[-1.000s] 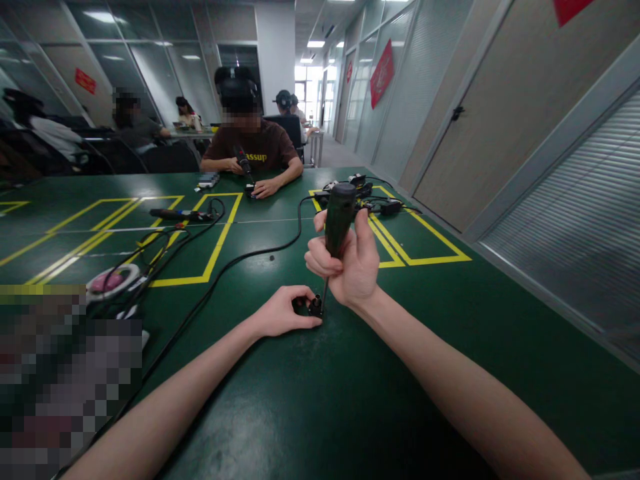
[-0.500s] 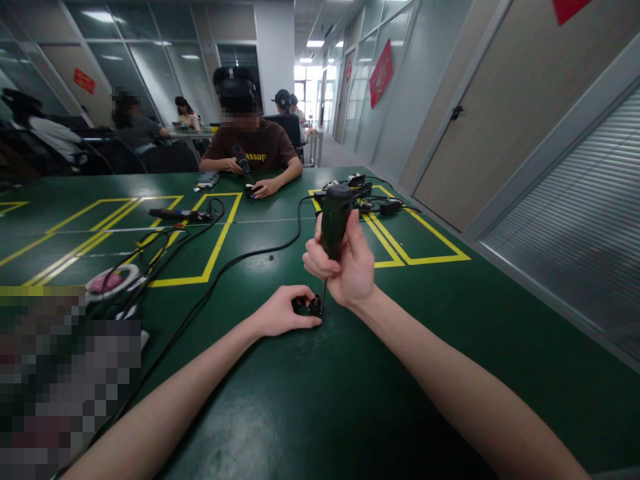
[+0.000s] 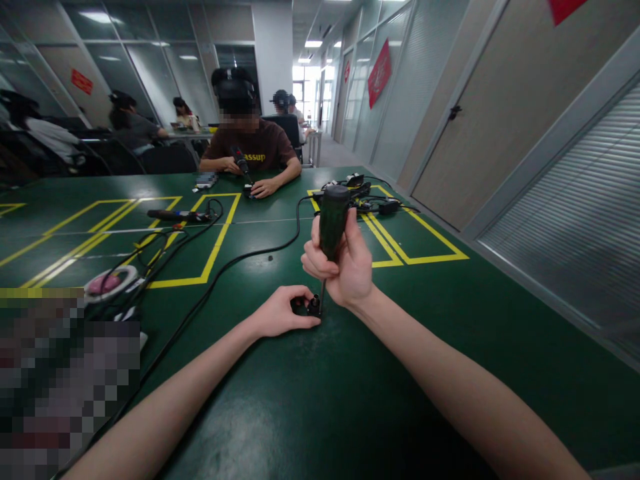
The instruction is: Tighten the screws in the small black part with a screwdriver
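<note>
My right hand (image 3: 345,260) is wrapped round the dark handle of an upright screwdriver (image 3: 334,220). The thin shaft runs down to a small black part (image 3: 314,305) on the green table (image 3: 280,400). Thumb and fingers of my left hand (image 3: 285,311) close round that part from the left, pressing it near the tabletop. A short tube-like piece stands up from the part. Where exactly the screwdriver tip touches is too small to make out.
A black cable (image 3: 240,255) crosses the table left of my hands. Beyond my right hand lies a tangle of cables and adapters (image 3: 387,207). A black tool (image 3: 175,215) lies at the left. Across the table a person (image 3: 250,143) holds an electric screwdriver.
</note>
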The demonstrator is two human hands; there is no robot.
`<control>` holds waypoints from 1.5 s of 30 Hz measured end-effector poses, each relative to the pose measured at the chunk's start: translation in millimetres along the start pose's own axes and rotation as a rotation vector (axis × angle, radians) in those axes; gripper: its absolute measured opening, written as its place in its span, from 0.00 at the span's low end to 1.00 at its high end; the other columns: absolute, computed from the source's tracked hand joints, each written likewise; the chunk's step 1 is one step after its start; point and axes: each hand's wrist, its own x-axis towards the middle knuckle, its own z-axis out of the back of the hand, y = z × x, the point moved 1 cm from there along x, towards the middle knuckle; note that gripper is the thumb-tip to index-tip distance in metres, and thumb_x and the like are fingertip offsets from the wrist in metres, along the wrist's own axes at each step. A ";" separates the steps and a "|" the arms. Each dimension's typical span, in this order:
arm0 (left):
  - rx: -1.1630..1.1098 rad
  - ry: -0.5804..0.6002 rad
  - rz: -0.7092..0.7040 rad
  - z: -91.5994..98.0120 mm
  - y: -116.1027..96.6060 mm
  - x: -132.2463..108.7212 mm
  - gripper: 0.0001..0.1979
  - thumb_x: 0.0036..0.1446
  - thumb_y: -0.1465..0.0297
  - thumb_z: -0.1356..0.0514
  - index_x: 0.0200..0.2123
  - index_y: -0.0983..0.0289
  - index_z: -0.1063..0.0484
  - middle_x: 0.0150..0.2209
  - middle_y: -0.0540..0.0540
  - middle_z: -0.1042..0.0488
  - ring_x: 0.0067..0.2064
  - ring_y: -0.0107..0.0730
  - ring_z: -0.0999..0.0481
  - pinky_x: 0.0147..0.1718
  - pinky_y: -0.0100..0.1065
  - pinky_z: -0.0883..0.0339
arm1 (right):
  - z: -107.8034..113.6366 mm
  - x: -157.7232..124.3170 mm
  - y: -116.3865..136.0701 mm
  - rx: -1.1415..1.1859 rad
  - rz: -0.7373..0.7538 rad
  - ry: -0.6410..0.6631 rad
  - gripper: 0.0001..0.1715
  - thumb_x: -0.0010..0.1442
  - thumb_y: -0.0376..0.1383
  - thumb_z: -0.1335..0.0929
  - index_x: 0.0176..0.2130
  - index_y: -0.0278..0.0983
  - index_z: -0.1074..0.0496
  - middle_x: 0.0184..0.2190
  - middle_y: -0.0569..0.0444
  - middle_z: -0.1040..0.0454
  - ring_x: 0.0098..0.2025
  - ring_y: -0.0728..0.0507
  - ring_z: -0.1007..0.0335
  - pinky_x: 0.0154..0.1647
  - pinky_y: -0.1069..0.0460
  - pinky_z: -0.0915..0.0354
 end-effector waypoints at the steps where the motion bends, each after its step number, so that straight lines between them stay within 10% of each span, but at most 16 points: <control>1: 0.004 -0.001 -0.002 0.0 -0.1 0.1 0.13 0.49 0.63 0.30 0.35 0.65 0.24 0.30 0.48 0.26 0.34 0.32 0.28 0.36 0.32 0.36 | 0.0 0.2 -0.1 -0.003 -0.002 -0.003 0.37 0.66 0.65 0.39 0.23 0.38 0.34 0.10 0.69 0.56 0.13 0.55 0.68 0.15 0.58 0.60; 45: -0.003 0.001 -0.012 0.4 -0.2 0.0 0.13 0.50 0.63 0.29 0.35 0.65 0.23 0.32 0.51 0.23 0.35 0.34 0.27 0.38 0.34 0.34 | -1.4 -1.8 -1.2 0.044 -0.038 -0.012 0.35 0.66 0.64 0.38 0.26 0.39 0.33 0.10 0.68 0.54 0.13 0.54 0.66 0.16 0.58 0.60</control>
